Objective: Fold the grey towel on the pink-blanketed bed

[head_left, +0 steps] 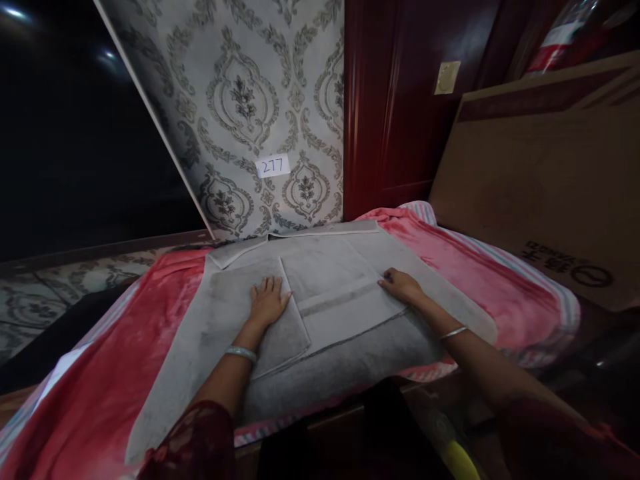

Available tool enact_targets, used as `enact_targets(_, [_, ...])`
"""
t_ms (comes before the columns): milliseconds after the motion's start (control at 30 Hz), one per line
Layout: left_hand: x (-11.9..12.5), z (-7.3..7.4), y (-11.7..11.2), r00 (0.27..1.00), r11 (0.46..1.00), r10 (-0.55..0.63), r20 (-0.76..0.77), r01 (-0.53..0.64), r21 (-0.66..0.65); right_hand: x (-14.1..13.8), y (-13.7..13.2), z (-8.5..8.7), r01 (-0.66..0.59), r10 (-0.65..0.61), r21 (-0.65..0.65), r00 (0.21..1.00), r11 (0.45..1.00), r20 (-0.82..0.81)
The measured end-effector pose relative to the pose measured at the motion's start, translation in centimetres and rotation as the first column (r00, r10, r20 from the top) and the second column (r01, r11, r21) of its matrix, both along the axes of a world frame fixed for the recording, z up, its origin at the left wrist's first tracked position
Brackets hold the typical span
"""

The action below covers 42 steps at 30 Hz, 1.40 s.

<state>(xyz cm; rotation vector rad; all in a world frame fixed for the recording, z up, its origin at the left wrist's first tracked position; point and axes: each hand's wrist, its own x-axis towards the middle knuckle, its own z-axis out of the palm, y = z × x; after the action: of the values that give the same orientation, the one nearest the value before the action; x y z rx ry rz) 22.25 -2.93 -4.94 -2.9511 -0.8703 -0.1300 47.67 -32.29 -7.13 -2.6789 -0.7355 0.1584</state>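
Note:
A large grey plush cloth (350, 323) is spread out with panels folded over its middle. My left hand (269, 301) lies flat on the left folded panel (285, 338), fingers stretched and slightly spread. At the right side of the middle panel, my right hand (401, 287) has its fingertips pinched together on the cloth's edge. A paler band runs across the panel between the two hands. Under the grey cloth is a red and pink blanket (107, 360) with a striped border, showing on both sides.
A dark screen (90, 133) stands at the left. Behind are patterned wallpaper (245, 100) with a paper label (273, 165) reading 277, and a dark red wooden panel (400, 120). To the right, a cardboard box (530, 180) has a red-labelled bottle (563, 40) behind its top edge.

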Motion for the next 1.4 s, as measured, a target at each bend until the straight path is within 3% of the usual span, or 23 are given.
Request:
enact_targets(133, [-0.2,-1.1,-0.6,0.998,0.999,0.005,0.057,-0.007,0.034,0.1,0.3,-0.1,-0.029,0.030,0.023,0.999,0.999,-0.015])
enact_targets(267, [-0.5,-1.2,-0.4,0.998,1.000,0.000,0.068,-0.001,0.014,0.7,1.0,-0.3,-0.049,0.057,0.135,0.996,0.990,-0.061])
enact_targets(367, [-0.7,-1.2,-0.3,0.996,0.999,-0.028,0.081,0.030,-0.024,0.8,1.4,0.0,0.016,0.044,0.274,0.977,0.962,-0.210])
enact_targets(433, [-0.7,-1.3,-0.3,0.995,0.998,-0.039,0.092,0.044,-0.044,0.7,1.5,0.5,0.056,0.095,0.370,0.921,0.927,-0.377])
enact_targets(567, [-0.8,-1.3,-0.4,0.994,0.997,-0.028,0.106,0.035,-0.063,0.0,1.5,2.1,0.129,0.279,0.520,0.723,0.844,-0.632])
enact_targets(700, [-1.0,-1.4,-0.5,0.989,0.994,-0.031,0.142,0.046,-0.103,-1.3,3.2,4.9,0.155,0.288,0.545,0.714,0.824,-0.638])
enact_targets(800, [-0.9,-1.6,-0.3,0.970,0.972,-0.011,0.242,0.067,-0.223,-3.2,6.2,7.6,0.113,0.417,0.652,0.685,0.749,-0.598])
enact_targets(867, [-0.8,-1.3,0.3,0.911,0.888,0.094,0.401,0.105,-0.447,-5.2,8.9,9.6,0.056,0.520,0.717,0.650,0.694,-0.554])
enact_targets(933, [-0.9,-0.7,1.2,0.804,0.733,0.272,0.529,0.183,-0.655,-7.8,11.9,11.2,-0.021,0.603,0.752,0.613,0.659,-0.511])
enact_targets(1000, [-1.4,0.2,2.6,0.714,0.608,0.416,0.564,0.243,-0.756,-10.9,14.9,12.2,-0.109,0.675,0.772,0.572,0.626,-0.467])
enact_targets(1033, [-1.9,0.7,3.3,0.693,0.583,0.451,0.562,0.248,-0.774,-12.6,16.4,12.4,-0.152,0.711,0.779,0.541,0.608,-0.449])
enact_targets(1100, [-3.3,1.6,4.8,0.659,0.499,0.526,0.537,0.272,-0.823,-16.2,19.0,12.1,-0.227,0.766,0.774,0.458,0.591,-0.450])
enact_targets(1200, [-5.7,2.3,6.6,0.599,0.213,0.691,0.404,0.366,-0.906,-21.2,21.9,10.0,-0.296,0.761,0.711,0.388,0.637,-0.520])
enact_targets(1233, [-6.4,2.3,6.9,0.590,0.132,0.726,0.354,0.386,-0.913,-22.7,22.4,9.1,-0.309,0.750,0.691,0.390,0.653,-0.534])
enact_targets(1267, [-6.9,2.2,7.1,0.587,0.085,0.744,0.320,0.392,-0.916,-23.8,22.8,8.1,-0.320,0.739,0.672,0.392,0.668,-0.547])
enact_targets(1300, [-7.3,2.0,7.2,0.588,0.079,0.747,0.311,0.385,-0.919,-24.8,22.9,7.2,-0.329,0.732,0.658,0.391,0.678,-0.558])
enact_targets(1400, [-7.8,1.1,7.0,0.586,0.133,0.735,0.342,0.370,-0.919,-25.8,22.4,5.0,-0.332,0.729,0.651,0.376,0.682,-0.572])
